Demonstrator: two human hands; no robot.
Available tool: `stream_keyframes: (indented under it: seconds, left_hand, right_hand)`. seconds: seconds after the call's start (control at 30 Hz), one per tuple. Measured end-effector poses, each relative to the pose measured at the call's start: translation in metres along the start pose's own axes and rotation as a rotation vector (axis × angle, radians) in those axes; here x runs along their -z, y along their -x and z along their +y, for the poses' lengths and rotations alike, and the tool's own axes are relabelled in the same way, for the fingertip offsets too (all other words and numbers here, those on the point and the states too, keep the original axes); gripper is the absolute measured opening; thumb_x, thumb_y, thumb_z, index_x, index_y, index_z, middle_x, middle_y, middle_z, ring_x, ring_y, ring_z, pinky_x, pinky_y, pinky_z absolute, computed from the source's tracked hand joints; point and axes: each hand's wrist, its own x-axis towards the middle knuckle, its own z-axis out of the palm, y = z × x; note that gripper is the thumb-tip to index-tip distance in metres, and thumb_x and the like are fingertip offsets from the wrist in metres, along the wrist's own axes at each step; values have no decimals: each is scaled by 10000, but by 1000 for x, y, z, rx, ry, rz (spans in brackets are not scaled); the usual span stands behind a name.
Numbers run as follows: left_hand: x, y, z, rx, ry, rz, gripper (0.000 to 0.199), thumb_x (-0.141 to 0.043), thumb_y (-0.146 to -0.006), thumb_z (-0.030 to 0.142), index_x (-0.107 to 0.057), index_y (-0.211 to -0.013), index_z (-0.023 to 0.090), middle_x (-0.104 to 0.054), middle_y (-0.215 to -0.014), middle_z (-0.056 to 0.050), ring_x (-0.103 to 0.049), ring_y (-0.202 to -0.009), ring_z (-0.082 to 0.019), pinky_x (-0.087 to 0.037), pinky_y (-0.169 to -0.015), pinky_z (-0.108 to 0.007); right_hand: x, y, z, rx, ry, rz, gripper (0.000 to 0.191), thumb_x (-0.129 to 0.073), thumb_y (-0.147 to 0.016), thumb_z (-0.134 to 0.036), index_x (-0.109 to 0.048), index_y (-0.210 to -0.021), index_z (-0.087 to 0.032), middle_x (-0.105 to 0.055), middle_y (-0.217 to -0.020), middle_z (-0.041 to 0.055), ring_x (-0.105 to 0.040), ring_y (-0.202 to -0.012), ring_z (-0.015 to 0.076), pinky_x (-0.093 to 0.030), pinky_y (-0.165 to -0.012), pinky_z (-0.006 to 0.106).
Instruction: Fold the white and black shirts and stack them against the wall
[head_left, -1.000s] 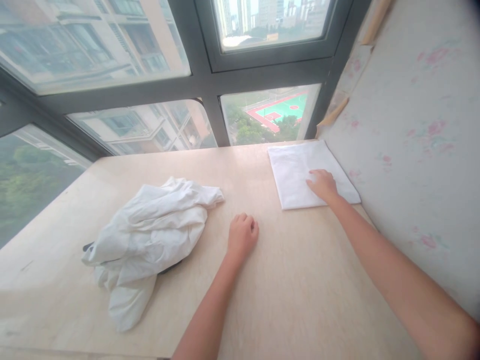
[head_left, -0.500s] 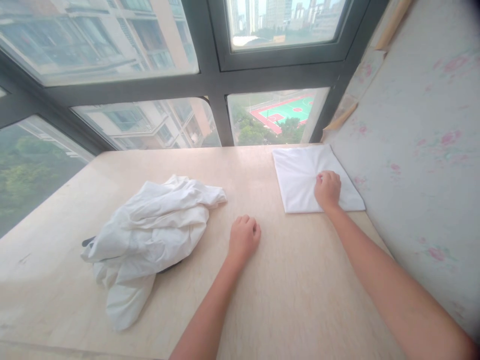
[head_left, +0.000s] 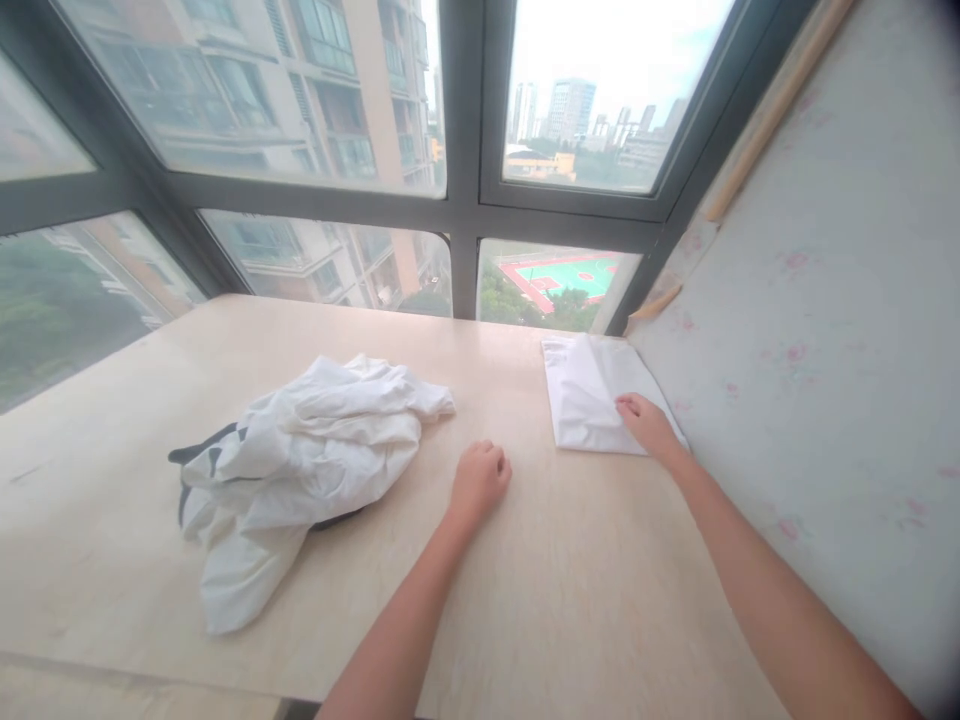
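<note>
At the right, by the wall, lies a flat folded white cloth, its upper layer drawn up into creases. My right hand pinches that layer near the cloth's right side. My left hand rests loosely curled on the wooden surface, between the two cloth items, with nothing visible in it. To its left sits a crumpled white garment with dark trim showing at its left side and underneath. The garment is heaped, so its shape is hidden.
The pale wood-look surface runs up to a grey window frame at the back. A flowered wall bounds the right side, with peeling edge trim. Buildings and a sports court appear outside.
The view has tilted upward. My right hand has shifted on the folded white cloth and pulled its upper layer into creases. My left hand stays curled on the surface; the crumpled garment lies as before.
</note>
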Motion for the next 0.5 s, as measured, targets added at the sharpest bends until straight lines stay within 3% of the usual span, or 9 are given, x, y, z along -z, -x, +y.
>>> stream_keyframes:
  seconds: [0.13, 0.23, 0.3, 0.4, 0.5]
  left_hand:
    - [0, 3, -2, 12, 64, 27, 215, -535, -897, 198, -544, -682, 188, -565, -748, -31, -513, -770, -175, -353, -720, -296]
    - [2, 8, -1, 23, 92, 45, 220, -540, -899, 208, -550, -681, 184, -567, -745, -30, -517, -770, -172, -353, -718, -292]
    - [4, 14, 1, 29, 104, 52, 223, -537, -901, 208, -555, -680, 183, -567, -741, -31, -517, -765, -171, -353, -717, -292]
    - [8, 24, 5, 26, 123, 48, 224, -537, -901, 213, -563, -681, 183, -570, -740, -35, -518, -768, -174, -352, -722, -295]
    - [9, 32, 8, 16, 157, 31, 207, -546, -897, 224, -577, -695, 186, -581, -753, -40, -528, -782, -178, -355, -731, -295]
  right_hand:
    - [6, 48, -6, 81, 120, -327, 398, -514, -885, -454, -660, -1140, -185, -731, -1019, 97, -665, -921, 245, -476, -823, 337]
    - [4, 76, -12, 130, 182, -416, 327, -522, -879, -389, -695, -1072, -189, -730, -1091, 102, -670, -1007, 270, -479, -882, 366]
    - [11, 85, -26, 175, 174, -408, 314, -492, -899, -379, -716, -1028, -201, -734, -1098, 90, -675, -1022, 271, -485, -899, 382]
    - [46, 87, -64, 226, 112, -181, 310, -530, -889, -418, -739, -981, -208, -743, -1079, 84, -686, -1007, 274, -508, -892, 394]
    - [107, 84, -109, 255, 39, 271, 282, -621, -848, -459, -747, -928, -220, -752, -987, 78, -698, -930, 282, -540, -837, 405]
